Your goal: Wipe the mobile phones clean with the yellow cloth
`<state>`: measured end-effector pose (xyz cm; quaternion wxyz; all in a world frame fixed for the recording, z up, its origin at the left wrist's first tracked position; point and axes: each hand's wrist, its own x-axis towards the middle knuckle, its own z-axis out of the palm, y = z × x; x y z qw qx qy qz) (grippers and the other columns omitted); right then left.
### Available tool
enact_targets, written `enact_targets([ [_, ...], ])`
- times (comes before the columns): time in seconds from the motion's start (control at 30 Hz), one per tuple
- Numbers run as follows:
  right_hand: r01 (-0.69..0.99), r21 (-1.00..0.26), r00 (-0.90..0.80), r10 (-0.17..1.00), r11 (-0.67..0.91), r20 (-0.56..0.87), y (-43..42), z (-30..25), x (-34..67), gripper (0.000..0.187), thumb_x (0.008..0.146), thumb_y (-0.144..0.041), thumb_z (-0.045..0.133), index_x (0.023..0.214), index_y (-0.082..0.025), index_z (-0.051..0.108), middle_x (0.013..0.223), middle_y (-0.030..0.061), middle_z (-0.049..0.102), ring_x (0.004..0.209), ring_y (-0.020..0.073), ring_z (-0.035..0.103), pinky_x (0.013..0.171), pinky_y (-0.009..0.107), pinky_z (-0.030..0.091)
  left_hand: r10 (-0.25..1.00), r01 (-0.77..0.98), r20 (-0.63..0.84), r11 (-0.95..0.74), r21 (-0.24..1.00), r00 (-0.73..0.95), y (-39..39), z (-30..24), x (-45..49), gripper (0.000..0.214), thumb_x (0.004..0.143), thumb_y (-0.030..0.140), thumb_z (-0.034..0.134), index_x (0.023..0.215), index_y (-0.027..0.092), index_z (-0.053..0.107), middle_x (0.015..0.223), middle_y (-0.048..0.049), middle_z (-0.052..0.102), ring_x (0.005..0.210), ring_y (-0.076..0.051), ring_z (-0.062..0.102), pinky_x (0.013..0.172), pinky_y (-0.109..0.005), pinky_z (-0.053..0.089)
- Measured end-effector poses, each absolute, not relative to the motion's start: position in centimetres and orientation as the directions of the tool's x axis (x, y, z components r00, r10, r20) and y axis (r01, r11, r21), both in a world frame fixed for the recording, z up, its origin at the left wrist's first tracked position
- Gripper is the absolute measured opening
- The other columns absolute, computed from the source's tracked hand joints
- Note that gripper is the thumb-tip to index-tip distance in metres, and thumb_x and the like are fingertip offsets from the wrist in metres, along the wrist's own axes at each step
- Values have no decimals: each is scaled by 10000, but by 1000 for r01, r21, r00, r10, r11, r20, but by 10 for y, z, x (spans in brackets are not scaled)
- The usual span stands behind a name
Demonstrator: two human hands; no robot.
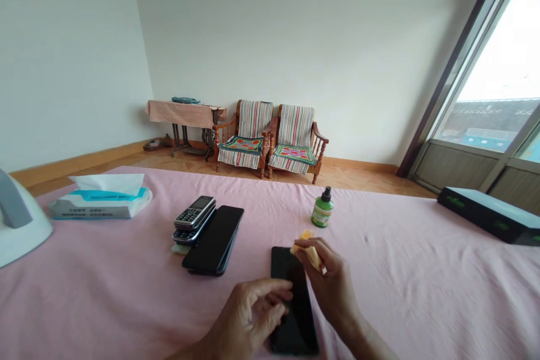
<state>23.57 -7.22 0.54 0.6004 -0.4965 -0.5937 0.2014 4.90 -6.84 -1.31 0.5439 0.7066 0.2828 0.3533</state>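
Observation:
A black smartphone [295, 315] lies flat on the pink tablecloth [400, 270] just in front of me. My left hand [248, 320] rests on the phone's left side, fingers bent and pressing it down. My right hand [329, 281] pinches a small yellow cloth [307, 250] against the phone's top right corner. A small green bottle with a black cap [322, 208] stands upright behind the phone.
A stack of black phones with a keypad phone on top [208, 233] lies to the left. A tissue pack [101, 197] and a white appliance [19, 219] sit far left. A dark box [489, 214] lies at right. Two chairs [270, 140] stand by the far wall.

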Motion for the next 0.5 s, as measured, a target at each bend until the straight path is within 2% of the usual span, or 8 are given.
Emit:
enact_targets([
  [0.07, 247, -903, 168, 903, 351, 396, -75, 1, 226, 183, 807, -372, 627, 863, -211, 695, 798, 33, 666, 712, 174, 599, 636, 236, 452, 779, -92, 109, -65, 994, 618, -66, -14, 49, 446, 841, 401, 624, 1218, 170, 567, 1072, -120, 657, 880, -222, 652, 732, -309, 534],
  [0.13, 194, -939, 149, 937, 284, 315, -78, -1, 220, 209, 797, -393, 640, 875, -204, 682, 733, 11, 649, 656, 154, 571, 592, 221, 436, 769, -166, 84, 30, 986, 633, -62, -12, 49, 495, 812, 433, 661, 1223, 175, 561, 1121, -129, 638, 909, -230, 647, 747, -317, 527],
  [0.27, 79, -968, 164, 954, 239, 249, -80, 3, 217, 250, 776, -437, 658, 852, -200, 634, 745, 7, 646, 644, 145, 551, 578, 220, 428, 767, -229, 79, 90, 969, 637, -57, -5, 48, 491, 781, 442, 699, 1179, 179, 583, 1138, -132, 634, 967, -256, 632, 797, -358, 505],
  [0.4, -114, -968, 49, 974, 226, 221, -78, 4, 218, 270, 755, -454, 680, 763, -188, 629, 744, 4, 629, 652, 133, 539, 586, 217, 415, 752, -255, 68, 137, 957, 656, -54, -3, 48, 488, 775, 415, 715, 1180, 179, 579, 1144, -126, 630, 1031, -270, 603, 838, -386, 481],
  [0.5, -171, -974, -37, 987, 150, 158, -78, 3, 216, 286, 750, -463, 684, 771, -182, 639, 687, -9, 589, 589, 111, 500, 539, 207, 386, 753, -279, 64, 163, 946, 655, -52, -4, 48, 461, 772, 381, 728, 1161, 177, 586, 1099, -108, 642, 1045, -257, 589, 829, -357, 477],
])
